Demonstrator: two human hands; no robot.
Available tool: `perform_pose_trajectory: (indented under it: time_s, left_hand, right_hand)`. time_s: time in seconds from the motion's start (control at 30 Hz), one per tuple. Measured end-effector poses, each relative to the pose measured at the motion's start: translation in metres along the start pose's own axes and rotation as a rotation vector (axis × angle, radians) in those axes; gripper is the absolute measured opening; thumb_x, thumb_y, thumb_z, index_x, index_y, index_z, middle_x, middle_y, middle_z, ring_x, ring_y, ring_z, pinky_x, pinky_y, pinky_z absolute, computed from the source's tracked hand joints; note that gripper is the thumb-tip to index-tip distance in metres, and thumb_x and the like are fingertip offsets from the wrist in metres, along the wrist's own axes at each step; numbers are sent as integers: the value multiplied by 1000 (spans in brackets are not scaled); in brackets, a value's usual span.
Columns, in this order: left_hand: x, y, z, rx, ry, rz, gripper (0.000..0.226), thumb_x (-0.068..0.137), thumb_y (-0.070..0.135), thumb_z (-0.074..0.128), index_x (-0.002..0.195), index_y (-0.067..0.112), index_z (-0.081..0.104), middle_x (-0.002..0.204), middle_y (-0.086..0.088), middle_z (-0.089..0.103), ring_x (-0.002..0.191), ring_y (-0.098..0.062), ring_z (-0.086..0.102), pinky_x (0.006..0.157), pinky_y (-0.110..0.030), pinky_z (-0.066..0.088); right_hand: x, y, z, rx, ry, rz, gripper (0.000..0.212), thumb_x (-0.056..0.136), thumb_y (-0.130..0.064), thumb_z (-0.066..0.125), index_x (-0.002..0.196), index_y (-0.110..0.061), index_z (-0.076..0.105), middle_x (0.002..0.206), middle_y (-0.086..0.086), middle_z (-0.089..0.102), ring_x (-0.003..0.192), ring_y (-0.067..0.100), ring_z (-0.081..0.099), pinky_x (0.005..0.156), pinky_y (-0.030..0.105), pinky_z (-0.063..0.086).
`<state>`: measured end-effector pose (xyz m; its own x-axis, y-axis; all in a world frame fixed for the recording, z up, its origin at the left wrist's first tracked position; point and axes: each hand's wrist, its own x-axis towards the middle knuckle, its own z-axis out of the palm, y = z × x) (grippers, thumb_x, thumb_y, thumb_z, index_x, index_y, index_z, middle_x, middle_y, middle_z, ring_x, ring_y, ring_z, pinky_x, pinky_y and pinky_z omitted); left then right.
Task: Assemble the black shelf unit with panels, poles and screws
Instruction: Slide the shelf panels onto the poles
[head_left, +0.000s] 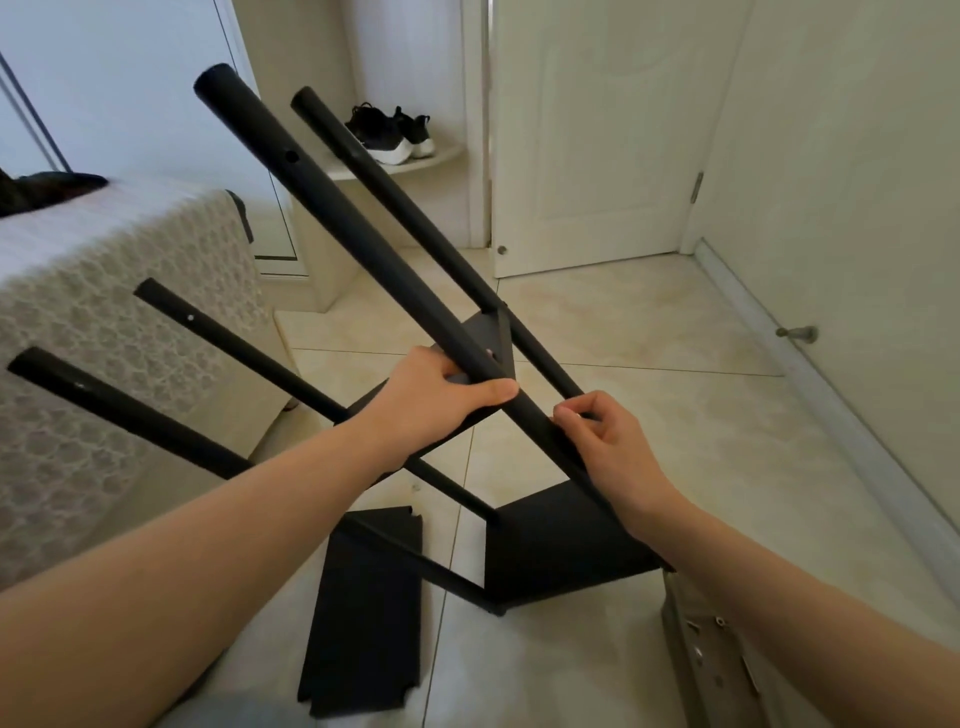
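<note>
Pole section behind left hand and right hand, panel corner behind forearm

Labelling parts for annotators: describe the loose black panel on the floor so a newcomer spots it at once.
Find the tilted black shelf frame on the tiled floor. Left of its bottom end, nearest the camera, one black panel lies flat on the tiles. Unlike the two panels fixed between the poles, it is attached to nothing and shows notched corners.
</note>
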<state>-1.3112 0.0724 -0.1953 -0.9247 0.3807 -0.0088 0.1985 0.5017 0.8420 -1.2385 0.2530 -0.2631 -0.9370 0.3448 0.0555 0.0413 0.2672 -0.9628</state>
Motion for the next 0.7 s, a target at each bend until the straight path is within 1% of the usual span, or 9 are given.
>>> perform_pose_trajectory:
  time_s: [0.07, 0.13, 0.27, 0.37, 0.4, 0.53, 0.6, 0.63, 0.7]
  left_hand:
    - [-4, -1, 2, -25, -11, -1, 36, 84, 44, 75, 116, 30, 68, 91, 17, 66, 86, 0, 59, 65, -13, 37]
    - [-6, -1, 3, -46, -4, 1, 35, 84, 44, 75, 115, 30, 68, 92, 15, 67, 88, -2, 61, 67, -14, 38]
    - [-12, -6, 8, -93, 1, -10, 35, 84, 44, 74, 117, 34, 67, 94, 16, 67, 94, -4, 61, 80, -21, 43]
    - [-16, -14, 9, -134, 2, -21, 16, 84, 45, 74, 97, 42, 65, 95, 17, 68, 97, -6, 62, 77, -20, 41]
    - [-18, -17, 9, -148, 3, -22, 16, 83, 46, 74, 96, 42, 64, 96, 16, 68, 97, -6, 62, 74, -18, 39]
    - [-25, -30, 10, -241, 18, -48, 23, 84, 45, 73, 104, 42, 62, 99, 12, 70, 95, -5, 61, 69, -15, 37]
    - [-30, -39, 10, -295, 17, -74, 27, 84, 43, 73, 108, 45, 60, 101, 15, 68, 94, -2, 59, 68, -14, 37]
    - [-32, -45, 9, -315, 18, -86, 33, 84, 41, 73, 114, 45, 61, 103, 15, 68, 94, -1, 58, 71, -15, 38]
    - [-37, -57, 7, -339, 16, -100, 46, 84, 41, 73, 128, 38, 60, 111, 12, 69, 101, -2, 58, 84, -20, 41]
  right_hand:
    - [-2, -1, -2, -14, 11, -6, 7, 100, -26, 54, 101, -20, 57, 76, -21, 69, 75, -6, 66, 66, 13, 45]
    - [-3, -4, -4, -19, 30, -11, 7, 99, -25, 55, 102, -19, 58, 73, -13, 69, 74, -5, 66, 68, 16, 46]
    - [-4, -6, -7, -61, 24, -10, 9, 99, -25, 55, 103, -18, 58, 85, -8, 67, 77, 3, 66, 71, 19, 47]
    - [-5, -7, -9, -86, 6, -12, 6, 99, -26, 55, 102, -21, 57, 88, -6, 69, 82, 5, 67, 74, 18, 49]
    - [-5, -8, -9, -91, 1, -11, 5, 99, -26, 56, 101, -22, 56, 88, -6, 69, 82, 5, 67, 74, 17, 48]
    - [-6, -8, -5, -118, -35, -3, 2, 98, -28, 56, 97, -27, 55, 86, -11, 71, 78, -6, 66, 68, 14, 42]
    - [-6, -9, -1, -119, -56, 6, 3, 98, -29, 57, 97, -27, 55, 85, -10, 72, 77, -8, 66, 68, 13, 40]
    - [-6, -10, 1, -122, -68, 9, 4, 97, -29, 57, 97, -26, 55, 85, -10, 72, 78, -9, 65, 68, 13, 40]
    - [-7, -11, 6, -133, -97, 13, 4, 97, -30, 57, 98, -26, 56, 84, -12, 72, 78, -11, 64, 67, 12, 38]
